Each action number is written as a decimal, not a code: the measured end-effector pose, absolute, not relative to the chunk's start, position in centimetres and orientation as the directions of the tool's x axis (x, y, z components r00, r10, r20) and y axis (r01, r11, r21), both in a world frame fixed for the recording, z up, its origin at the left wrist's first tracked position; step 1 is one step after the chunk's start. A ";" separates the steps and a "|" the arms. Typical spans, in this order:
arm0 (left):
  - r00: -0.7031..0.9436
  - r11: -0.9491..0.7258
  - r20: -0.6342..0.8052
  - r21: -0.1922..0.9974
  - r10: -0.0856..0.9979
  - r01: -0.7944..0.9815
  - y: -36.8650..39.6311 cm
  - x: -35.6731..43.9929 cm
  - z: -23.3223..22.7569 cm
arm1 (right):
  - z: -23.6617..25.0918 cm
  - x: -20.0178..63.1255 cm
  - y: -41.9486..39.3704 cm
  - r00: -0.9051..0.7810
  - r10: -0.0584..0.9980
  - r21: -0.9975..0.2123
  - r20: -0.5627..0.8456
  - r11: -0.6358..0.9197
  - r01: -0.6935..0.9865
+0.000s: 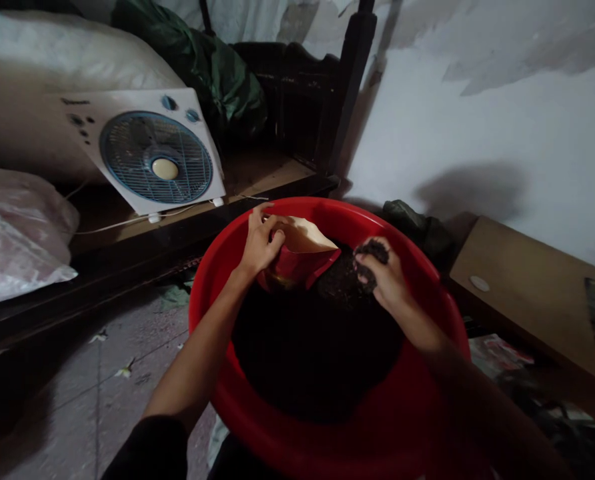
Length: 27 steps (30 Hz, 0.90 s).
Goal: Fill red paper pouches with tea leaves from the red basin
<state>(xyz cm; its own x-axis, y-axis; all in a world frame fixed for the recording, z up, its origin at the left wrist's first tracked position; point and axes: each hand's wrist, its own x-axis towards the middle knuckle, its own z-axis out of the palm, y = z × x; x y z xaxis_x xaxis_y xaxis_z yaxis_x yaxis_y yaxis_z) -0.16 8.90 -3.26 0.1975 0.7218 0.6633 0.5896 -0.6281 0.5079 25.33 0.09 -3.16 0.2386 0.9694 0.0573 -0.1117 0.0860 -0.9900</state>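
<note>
My left hand [261, 243] grips the left rim of a red bag [297, 263] with a pale inner lining. The bag's mouth gapes open, and its base meets dark loose material [317, 353] inside a large red tub [327, 205]. My right hand [390, 283] is closed around a clump of this dark crumbly stuff [375, 253], a little to the right of the bag and above the heap. Whether it is soil or dried leaves I cannot tell. Shadow hides most detail in the heap.
Behind the tub at left, a white box fan [157, 150] stands on a wooden ledge [277, 177] beside large pale sacks [62, 60]. A cardboard box [522, 280] lies at right near the white wall [502, 120]. Small scraps dot the tiled floor [87, 400].
</note>
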 end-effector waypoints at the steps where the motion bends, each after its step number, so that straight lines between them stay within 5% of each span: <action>1: 0.208 -0.629 0.657 0.508 0.724 0.588 9.0 -0.1 -3.2 | -1.2 25.0 1.0 0.234 0.967 -0.971 0.101 0.148 -0.190; 5: 0.239 -0.626 0.631 0.509 0.738 0.591 8.6 -0.1 -3.0 | 3.5 21.8 5.0 0.161 0.970 -0.879 0.184 0.236 -0.415; 11: 0.254 -0.604 0.609 0.480 0.752 0.637 8.4 -0.1 -2.8 | 2.5 16.6 8.5 0.122 0.971 -0.836 0.206 0.239 -0.495; 16: 0.229 -0.567 0.587 0.493 0.776 0.660 8.5 -0.1 -2.6 | 2.2 16.3 8.6 0.063 0.956 -0.912 0.286 0.292 -0.287; 21: 0.122 -0.501 0.588 0.540 0.800 0.676 8.4 -0.7 -2.3 | -0.1 21.4 7.7 0.202 0.874 -0.895 0.441 0.444 0.031; 24: 0.068 -0.485 0.600 0.569 0.797 0.664 8.6 -1.2 -2.3 | -4.7 26.2 5.3 0.117 0.958 -0.906 0.262 0.203 0.372; 27: 0.036 -0.470 0.599 0.587 0.800 0.659 9.0 -1.6 -2.5 | -10.0 29.6 1.5 -0.134 0.945 -0.623 -0.298 -0.086 0.777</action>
<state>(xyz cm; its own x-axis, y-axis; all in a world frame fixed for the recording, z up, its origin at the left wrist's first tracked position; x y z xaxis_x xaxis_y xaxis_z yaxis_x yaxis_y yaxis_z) -1.61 9.03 -2.50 0.0362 0.7997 0.5993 0.6592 -0.4698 0.5871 29.61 1.52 -10.04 -0.1343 0.9450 -0.2981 0.7772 -0.0862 -0.6233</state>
